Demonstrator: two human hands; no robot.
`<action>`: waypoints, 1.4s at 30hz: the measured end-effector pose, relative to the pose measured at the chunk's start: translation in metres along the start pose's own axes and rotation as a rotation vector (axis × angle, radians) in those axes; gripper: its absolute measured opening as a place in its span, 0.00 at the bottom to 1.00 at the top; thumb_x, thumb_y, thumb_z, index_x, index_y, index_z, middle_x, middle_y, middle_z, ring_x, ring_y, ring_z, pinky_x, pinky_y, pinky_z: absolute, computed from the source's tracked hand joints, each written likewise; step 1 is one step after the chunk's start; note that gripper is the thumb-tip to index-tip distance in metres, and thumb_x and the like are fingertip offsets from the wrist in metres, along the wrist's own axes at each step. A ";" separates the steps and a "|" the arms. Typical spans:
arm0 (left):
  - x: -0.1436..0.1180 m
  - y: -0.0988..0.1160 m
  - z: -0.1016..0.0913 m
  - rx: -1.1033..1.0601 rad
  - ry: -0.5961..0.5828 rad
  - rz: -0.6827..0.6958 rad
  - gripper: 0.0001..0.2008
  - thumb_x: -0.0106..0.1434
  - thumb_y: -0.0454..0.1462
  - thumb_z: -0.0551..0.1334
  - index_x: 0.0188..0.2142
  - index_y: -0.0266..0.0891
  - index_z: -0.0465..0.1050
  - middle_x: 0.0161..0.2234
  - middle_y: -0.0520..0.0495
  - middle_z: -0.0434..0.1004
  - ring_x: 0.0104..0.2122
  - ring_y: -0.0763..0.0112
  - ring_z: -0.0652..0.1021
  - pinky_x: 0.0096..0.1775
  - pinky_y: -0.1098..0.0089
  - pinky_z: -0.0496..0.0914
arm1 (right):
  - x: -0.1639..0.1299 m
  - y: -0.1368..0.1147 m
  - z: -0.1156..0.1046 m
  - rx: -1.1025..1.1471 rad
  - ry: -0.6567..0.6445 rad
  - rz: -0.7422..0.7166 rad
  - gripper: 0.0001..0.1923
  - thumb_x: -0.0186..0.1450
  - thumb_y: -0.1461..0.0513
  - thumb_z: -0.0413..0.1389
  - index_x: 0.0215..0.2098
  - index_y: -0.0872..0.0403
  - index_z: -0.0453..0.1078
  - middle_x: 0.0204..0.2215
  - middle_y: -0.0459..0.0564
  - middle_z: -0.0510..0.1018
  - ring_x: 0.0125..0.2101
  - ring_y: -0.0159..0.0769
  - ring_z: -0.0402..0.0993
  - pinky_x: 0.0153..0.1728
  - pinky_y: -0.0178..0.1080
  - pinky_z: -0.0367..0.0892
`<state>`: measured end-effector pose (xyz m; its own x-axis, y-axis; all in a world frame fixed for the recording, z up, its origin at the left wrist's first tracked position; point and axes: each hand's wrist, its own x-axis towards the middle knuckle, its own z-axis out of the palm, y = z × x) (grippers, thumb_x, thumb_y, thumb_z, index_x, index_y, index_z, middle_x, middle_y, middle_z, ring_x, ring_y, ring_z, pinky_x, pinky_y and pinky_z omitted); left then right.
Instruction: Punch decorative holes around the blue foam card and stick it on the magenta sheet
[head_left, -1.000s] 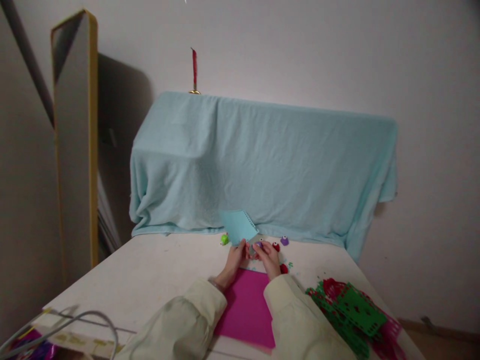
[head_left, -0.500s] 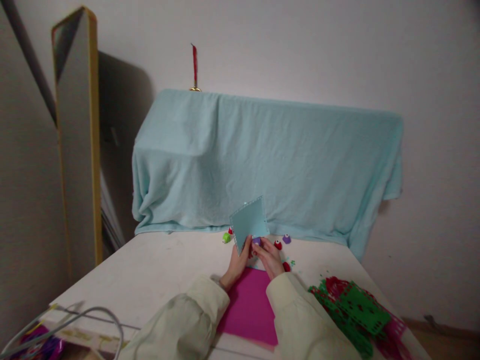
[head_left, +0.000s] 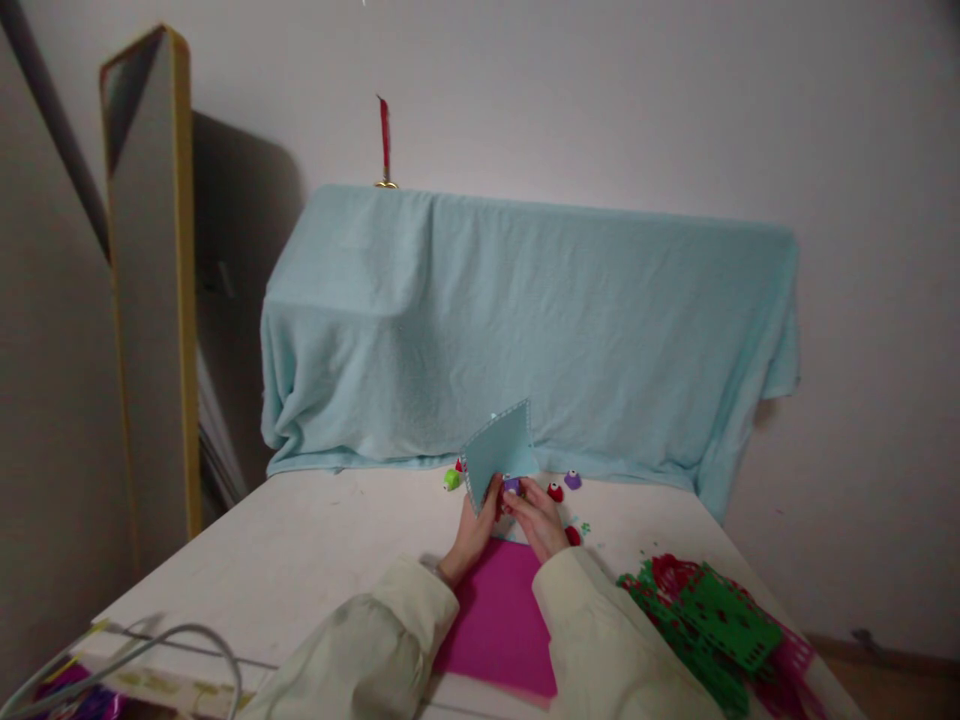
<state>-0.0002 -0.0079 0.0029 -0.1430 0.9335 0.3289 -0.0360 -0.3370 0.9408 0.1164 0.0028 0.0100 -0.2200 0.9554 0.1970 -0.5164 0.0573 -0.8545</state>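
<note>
My left hand (head_left: 474, 532) is closed at the lower edge of a light blue sheet (head_left: 501, 450) with a dashed, scalloped-looking border; the sheet stands tilted upward. Close beside it, my right hand (head_left: 540, 515) pinches a small purple felt-like piece (head_left: 511, 485) against the sheet's lower part. A bit of red shows between the hands, partly covered by fingers. Under the wrists lies a magenta sheet (head_left: 499, 620). Around the hands sit small pieces with white eye-like dots: a green one (head_left: 451, 480), a red one (head_left: 555, 492) and a purple one (head_left: 573, 480).
Green punched sheets (head_left: 727, 615) and red and magenta scraps are heaped at the table's right. A grey cable (head_left: 202, 622) loops at the front left. Behind the white table (head_left: 315, 540) hangs a light blue cloth (head_left: 570, 320). A tall framed mirror (head_left: 154, 300) leans at left.
The light blue sheet has tipped slightly, so it looks narrower. Both hands stay together around the purple piece. The whole view has shifted a little.
</note>
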 end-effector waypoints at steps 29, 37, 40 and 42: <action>0.001 -0.002 0.002 0.007 0.010 0.014 0.25 0.62 0.57 0.51 0.25 0.38 0.64 0.20 0.53 0.64 0.20 0.74 0.67 0.26 0.71 0.63 | -0.002 -0.009 0.005 0.038 0.042 0.025 0.16 0.51 0.59 0.67 0.37 0.55 0.73 0.32 0.49 0.76 0.31 0.33 0.70 0.34 0.36 0.65; 0.002 -0.001 0.001 0.048 0.051 0.018 0.25 0.62 0.57 0.50 0.25 0.39 0.64 0.19 0.54 0.64 0.19 0.74 0.67 0.26 0.71 0.63 | 0.001 -0.003 0.002 0.058 0.012 0.019 0.17 0.51 0.61 0.68 0.38 0.55 0.74 0.32 0.48 0.76 0.31 0.32 0.69 0.34 0.36 0.64; 0.001 -0.002 0.000 0.048 0.040 0.032 0.24 0.63 0.56 0.50 0.26 0.38 0.64 0.19 0.53 0.64 0.20 0.74 0.67 0.26 0.71 0.63 | 0.000 -0.004 0.004 0.057 0.032 0.015 0.18 0.49 0.60 0.68 0.37 0.55 0.74 0.32 0.49 0.76 0.31 0.33 0.70 0.33 0.36 0.64; 0.001 -0.002 0.000 0.047 0.033 0.040 0.24 0.63 0.56 0.50 0.26 0.38 0.64 0.19 0.54 0.64 0.20 0.74 0.67 0.27 0.71 0.63 | 0.000 -0.005 0.005 0.055 0.046 0.018 0.18 0.49 0.60 0.69 0.37 0.55 0.74 0.33 0.49 0.76 0.32 0.33 0.70 0.33 0.36 0.64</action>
<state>-0.0005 -0.0063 0.0009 -0.1757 0.9145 0.3644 0.0170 -0.3673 0.9300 0.1149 0.0006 0.0168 -0.1920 0.9685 0.1588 -0.5578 0.0254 -0.8296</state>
